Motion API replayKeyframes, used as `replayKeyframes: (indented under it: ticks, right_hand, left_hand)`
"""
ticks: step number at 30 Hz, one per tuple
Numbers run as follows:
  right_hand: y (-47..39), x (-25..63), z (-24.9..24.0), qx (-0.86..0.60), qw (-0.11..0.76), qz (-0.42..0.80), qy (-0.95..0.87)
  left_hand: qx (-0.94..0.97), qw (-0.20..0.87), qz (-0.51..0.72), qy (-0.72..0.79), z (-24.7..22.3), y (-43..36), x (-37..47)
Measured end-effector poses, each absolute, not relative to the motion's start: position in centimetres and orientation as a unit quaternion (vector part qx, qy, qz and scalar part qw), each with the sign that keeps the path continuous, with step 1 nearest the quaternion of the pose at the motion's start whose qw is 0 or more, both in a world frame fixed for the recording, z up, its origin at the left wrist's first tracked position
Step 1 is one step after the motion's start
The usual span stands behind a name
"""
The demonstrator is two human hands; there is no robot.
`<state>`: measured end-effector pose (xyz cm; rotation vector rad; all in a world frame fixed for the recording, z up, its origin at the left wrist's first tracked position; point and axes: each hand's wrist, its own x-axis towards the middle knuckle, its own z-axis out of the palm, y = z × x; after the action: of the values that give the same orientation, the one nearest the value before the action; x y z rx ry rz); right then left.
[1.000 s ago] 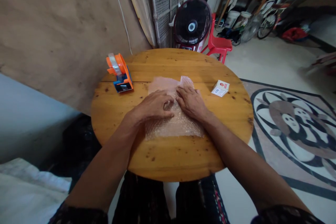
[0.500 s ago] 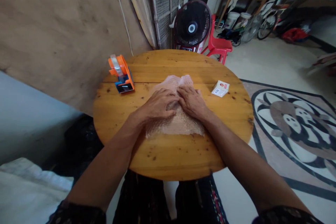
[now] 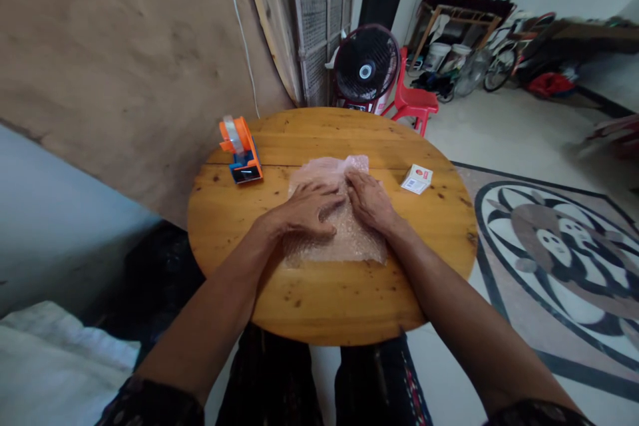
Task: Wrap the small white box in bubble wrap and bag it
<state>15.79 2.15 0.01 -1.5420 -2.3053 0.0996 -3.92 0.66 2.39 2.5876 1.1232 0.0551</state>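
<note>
A pinkish, see-through sheet of bubble wrap (image 3: 344,246) lies spread on the round wooden table (image 3: 319,313). Resting on its left half is my left hand (image 3: 312,210), palm down, thumb and fingers apart. My right hand (image 3: 370,200) lies flat on the right half, fingers stretched toward the sheet's far edge. Neither hand grips anything that I can see. Part of the sheet is hidden under both hands. To the left stands an orange and blue tape dispenser (image 3: 244,163) with a roll of clear tape. A small white box (image 3: 417,179) with red print sits to the right.
Beyond the table's far edge are a round black fan (image 3: 366,70) and a red plastic chair (image 3: 414,100). A brown board wall (image 3: 124,66) runs along the left. A panda-patterned floor inlay (image 3: 564,246) lies to the right, and a bicycle (image 3: 502,66) stands farther back.
My left hand's thumb and fingers have spread wider apart on the bubble wrap. My right hand stays flat on the sheet. The whole view has shifted slightly.
</note>
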Motion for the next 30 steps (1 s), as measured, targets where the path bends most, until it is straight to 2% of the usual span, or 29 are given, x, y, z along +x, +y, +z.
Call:
replayKeyframes:
  ticks: [8, 16, 21, 30]
  right_hand:
    - [2.3, 16.1, 0.1, -0.538, 0.185, 0.044, -0.821]
    - [3.1, 17.0, 0.4, -0.518, 0.22, 0.106, -0.82]
    - [3.1, 18.7, 1.6, -0.493, 0.254, 0.167, -0.815]
    - [-0.7, 23.0, 4.4, -0.542, 0.291, 0.159, -0.772]
  left_hand:
    - [0.909, 0.153, 0.018, 0.388, 2.1, 0.8, -3.8]
    - [0.911, 0.15, 0.024, 0.384, 2.3, 0.6, -4.0]
    - [0.914, 0.156, 0.029, 0.374, 2.3, 0.6, -4.1]
    - [0.907, 0.157, 0.042, 0.388, 2.3, 0.5, -3.9]
